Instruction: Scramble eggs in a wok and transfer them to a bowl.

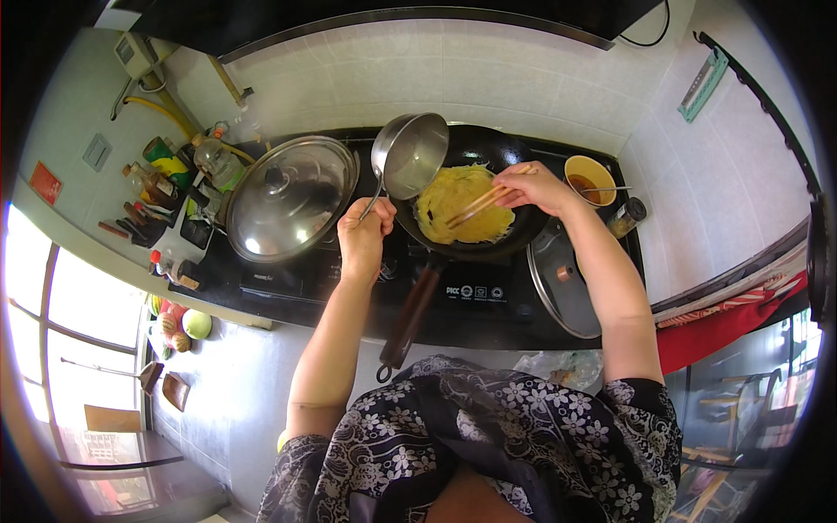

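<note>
My left hand [367,229] grips the handle of a metal saucepan [415,157], which is tilted over the left rim of a dark wok [507,147]. A thin yellow omelette [451,196] lies spread in the wok. Wooden chopsticks [480,204] are held in my right hand [533,189], their tips on or just above the egg's surface. The wok's brown handle [413,317] points toward me. Whether liquid is leaving the saucepan cannot be made out.
A large domed lid [294,196] covers the left burner area. To the right are a yellow bowl [592,173] with a utensil in it, a spice jar [628,217] and a glass lid [556,287]. Bottles [219,160] and a knife holder [144,225] crowd the left corner.
</note>
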A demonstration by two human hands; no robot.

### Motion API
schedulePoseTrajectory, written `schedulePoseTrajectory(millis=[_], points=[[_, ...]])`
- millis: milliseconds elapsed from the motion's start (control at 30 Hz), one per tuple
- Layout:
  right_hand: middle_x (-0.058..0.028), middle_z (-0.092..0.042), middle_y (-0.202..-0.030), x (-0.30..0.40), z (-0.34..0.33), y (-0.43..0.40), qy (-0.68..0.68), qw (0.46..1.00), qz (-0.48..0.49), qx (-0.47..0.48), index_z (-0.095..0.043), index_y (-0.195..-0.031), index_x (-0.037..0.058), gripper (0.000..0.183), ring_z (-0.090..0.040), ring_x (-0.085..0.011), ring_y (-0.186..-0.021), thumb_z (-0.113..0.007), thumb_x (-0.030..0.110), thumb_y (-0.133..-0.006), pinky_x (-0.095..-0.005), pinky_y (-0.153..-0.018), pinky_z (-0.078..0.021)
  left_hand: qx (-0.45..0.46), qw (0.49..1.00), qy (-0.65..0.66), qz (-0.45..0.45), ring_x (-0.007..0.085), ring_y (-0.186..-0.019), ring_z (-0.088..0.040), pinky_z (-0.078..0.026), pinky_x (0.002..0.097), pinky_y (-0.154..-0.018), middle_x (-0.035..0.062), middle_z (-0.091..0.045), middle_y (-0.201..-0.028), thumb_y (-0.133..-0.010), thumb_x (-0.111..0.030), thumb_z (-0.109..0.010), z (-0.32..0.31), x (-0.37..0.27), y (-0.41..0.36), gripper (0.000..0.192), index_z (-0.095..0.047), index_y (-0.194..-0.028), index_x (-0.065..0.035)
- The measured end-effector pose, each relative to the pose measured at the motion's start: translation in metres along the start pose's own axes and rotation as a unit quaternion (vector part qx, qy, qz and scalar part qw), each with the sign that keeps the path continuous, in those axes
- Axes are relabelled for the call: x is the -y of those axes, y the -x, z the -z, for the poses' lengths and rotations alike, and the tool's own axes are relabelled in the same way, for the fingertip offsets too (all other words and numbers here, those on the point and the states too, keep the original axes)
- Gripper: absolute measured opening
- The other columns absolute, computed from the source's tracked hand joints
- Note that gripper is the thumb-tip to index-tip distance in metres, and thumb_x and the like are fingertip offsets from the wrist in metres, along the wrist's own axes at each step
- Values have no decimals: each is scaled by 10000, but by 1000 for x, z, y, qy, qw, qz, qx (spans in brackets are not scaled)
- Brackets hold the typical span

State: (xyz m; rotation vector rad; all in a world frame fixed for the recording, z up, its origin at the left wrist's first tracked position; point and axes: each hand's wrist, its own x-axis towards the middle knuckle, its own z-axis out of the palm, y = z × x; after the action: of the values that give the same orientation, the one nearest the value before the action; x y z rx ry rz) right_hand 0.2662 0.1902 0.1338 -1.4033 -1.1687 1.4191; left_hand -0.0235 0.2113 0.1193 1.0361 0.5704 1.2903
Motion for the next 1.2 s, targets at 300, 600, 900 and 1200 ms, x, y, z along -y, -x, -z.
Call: schedulePoseTrajectory(millis=[300, 600, 900, 1200], points=[[-84, -630, -793, 11, 20, 26, 227, 952, 160, -129, -592, -919, -4, 238, -604, -130, -659, -541, 194, -797, -247, -627, -466, 7, 1000, 8, -1, 88, -564, -396, -313, 199, -501, 71, -527, -738, -747, 83, -356, -2, 1, -1, 211, -515, -673, -34], [-93, -551, -864, -15, -75, 44, 504, 816, 277, 52, -573, -886, 63, 132, -552, -285, -768, -529, 129, -780, -352, -652, -451, 12, 1000, 2, 6, 104, -593, -418, -335, 208, -515, 78, -507, -755, -744, 92, -372, -1, 2, -1, 177, -490, -683, -26], [-137, -554, -810, -22, -7, 13, 524, 801, 271, -105, -562, -779, 46, 145, -545, -325, -742, -474, 162, -780, -397, -652, -444, 12, 1000, -2, 12, 104, -593, -417, -333, 207, -518, 83, -510, -765, -747, 84, -378, -2, 0, 5, 171, -490, -680, -27], [-110, -549, -814, -26, -63, 51, 497, 817, 291, 5, -575, -853, 35, 136, -553, -297, -749, -527, 132, -771, -368, -643, -448, 1, 1000, 8, 8, 92, -568, -400, -315, 203, -503, 78, -524, -741, -725, 96, -361, -1, 5, 3, 203, -513, -674, -28]])
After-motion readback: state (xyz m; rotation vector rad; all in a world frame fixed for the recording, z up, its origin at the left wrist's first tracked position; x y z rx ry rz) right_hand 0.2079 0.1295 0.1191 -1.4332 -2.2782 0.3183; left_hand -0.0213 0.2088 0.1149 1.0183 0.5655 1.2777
